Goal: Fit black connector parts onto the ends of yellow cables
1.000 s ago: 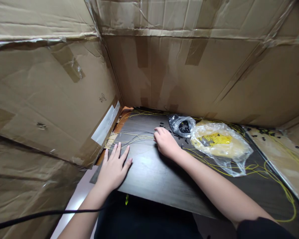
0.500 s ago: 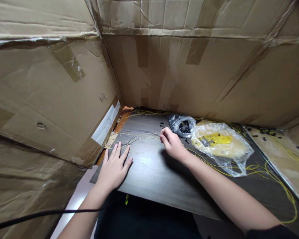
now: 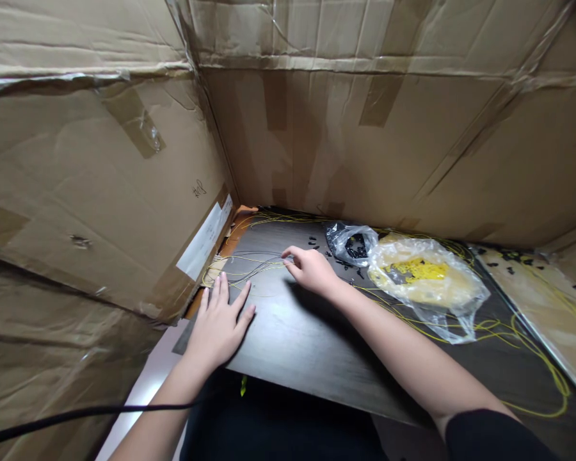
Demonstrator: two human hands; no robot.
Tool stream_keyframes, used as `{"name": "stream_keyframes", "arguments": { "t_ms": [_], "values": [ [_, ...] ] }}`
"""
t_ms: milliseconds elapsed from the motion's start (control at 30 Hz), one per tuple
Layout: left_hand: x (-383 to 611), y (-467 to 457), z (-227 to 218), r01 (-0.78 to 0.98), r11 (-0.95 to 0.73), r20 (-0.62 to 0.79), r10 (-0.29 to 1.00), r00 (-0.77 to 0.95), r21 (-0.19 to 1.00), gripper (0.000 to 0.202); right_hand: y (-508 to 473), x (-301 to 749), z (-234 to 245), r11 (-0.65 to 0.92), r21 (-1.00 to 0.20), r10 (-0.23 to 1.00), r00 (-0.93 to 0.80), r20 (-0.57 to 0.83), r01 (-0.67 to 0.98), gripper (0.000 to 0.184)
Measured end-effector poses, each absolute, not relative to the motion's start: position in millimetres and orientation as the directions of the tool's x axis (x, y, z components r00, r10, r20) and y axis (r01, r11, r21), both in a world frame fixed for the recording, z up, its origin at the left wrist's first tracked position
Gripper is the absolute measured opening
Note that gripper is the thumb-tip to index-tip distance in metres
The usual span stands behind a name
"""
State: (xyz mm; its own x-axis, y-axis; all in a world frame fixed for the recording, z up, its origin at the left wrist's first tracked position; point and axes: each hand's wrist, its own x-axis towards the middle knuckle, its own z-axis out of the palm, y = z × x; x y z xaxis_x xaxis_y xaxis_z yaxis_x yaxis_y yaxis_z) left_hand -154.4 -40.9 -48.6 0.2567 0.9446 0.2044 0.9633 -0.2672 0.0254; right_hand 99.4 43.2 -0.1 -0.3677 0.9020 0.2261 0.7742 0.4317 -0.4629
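Observation:
My left hand [image 3: 219, 323] lies flat with its fingers spread on the left end of the dark table [image 3: 297, 339], over thin grey and yellow wires [image 3: 249, 264]. My right hand [image 3: 310, 270] reaches across the middle of the table. Its fingers pinch the ends of the grey wires near the bundle. Small black parts [image 3: 312, 241] lie scattered just beyond the right hand.
A clear bag of black parts [image 3: 352, 242] and a larger clear bag of yellow wire [image 3: 427, 276] sit to the right. Loose yellow wire [image 3: 532, 358] loops along the right side. Cardboard walls [image 3: 345, 141] enclose the table. A black cable [image 3: 77, 419] crosses the lower left.
My right hand moved right toward the bags, then came back left to the grey wires. The left hand has stayed flat in place.

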Motion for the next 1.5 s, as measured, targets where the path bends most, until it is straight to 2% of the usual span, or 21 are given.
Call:
{"name": "stream_keyframes", "arguments": {
  "t_ms": [267,433,567,733,833,933,1000,1067,1200,1333,1433,1500],
  "values": [
    [-154,-45,-44,0.95,-0.312,0.225,0.927,0.301,0.015,0.054,65,57,-27,0.428,-0.293,0.904,-0.404,0.141,0.855,0.031],
    [-154,-56,-44,0.933,-0.358,0.334,0.883,0.33,0.025,0.052,61,58,-34,0.454,-0.222,0.891,-0.441,0.108,0.863,0.029],
    [-157,-64,-49,0.905,-0.419,0.404,0.841,0.36,0.066,0.048,58,64,-37,0.456,-0.194,0.89,-0.44,0.121,0.868,0.028],
    [-159,-70,-48,0.858,-0.504,0.364,0.82,0.442,0.093,0.046,57,67,-39,0.47,-0.19,0.881,-0.444,0.163,0.862,0.028],
    [-161,-74,-44,0.823,-0.552,0.349,0.803,0.483,0.131,0.047,54,67,-37,0.522,-0.201,0.851,-0.49,0.189,0.829,0.031],
    [-165,-77,-41,0.782,-0.583,0.36,0.794,0.49,0.222,0.047,50,65,-35,0.616,-0.206,0.787,-0.585,0.196,0.76,0.035],
    [-169,-76,-39,0.779,-0.557,0.411,0.807,0.425,0.288,0.044,47,63,-34,0.677,-0.203,0.736,-0.651,0.185,0.707,0.039],
    [-175,-72,-39,0.823,-0.472,0.485,0.826,0.287,0.317,0.04,46,61,-34,0.722,-0.194,0.691,-0.703,0.166,0.664,0.047],
    [-185,-64,-39,0.945,-0.229,0.536,0.841,0.073,0.232,0.038,47,61,-34,0.747,-0.18,0.664,-0.734,0.145,0.64,0.057],
    [-190,-61,-40,0.986,-0.066,0.388,0.922,0.002,0.151,0.05,47,62,-33,0.742,-0.17,0.67,-0.725,0.159,0.648,0.053],
    [-192,-58,-40,0.981,-0.021,0.229,0.973,-0.024,0.195,0.055,46,62,-32,0.744,-0.161,0.669,-0.727,0.158,0.649,0.05],
    [-193,-56,-41,0.969,-0.042,0.239,0.971,-0.018,0.243,0.054,46,62,-32,0.742,-0.165,0.67,-0.728,0.146,0.65,0.051]
  ]
}}
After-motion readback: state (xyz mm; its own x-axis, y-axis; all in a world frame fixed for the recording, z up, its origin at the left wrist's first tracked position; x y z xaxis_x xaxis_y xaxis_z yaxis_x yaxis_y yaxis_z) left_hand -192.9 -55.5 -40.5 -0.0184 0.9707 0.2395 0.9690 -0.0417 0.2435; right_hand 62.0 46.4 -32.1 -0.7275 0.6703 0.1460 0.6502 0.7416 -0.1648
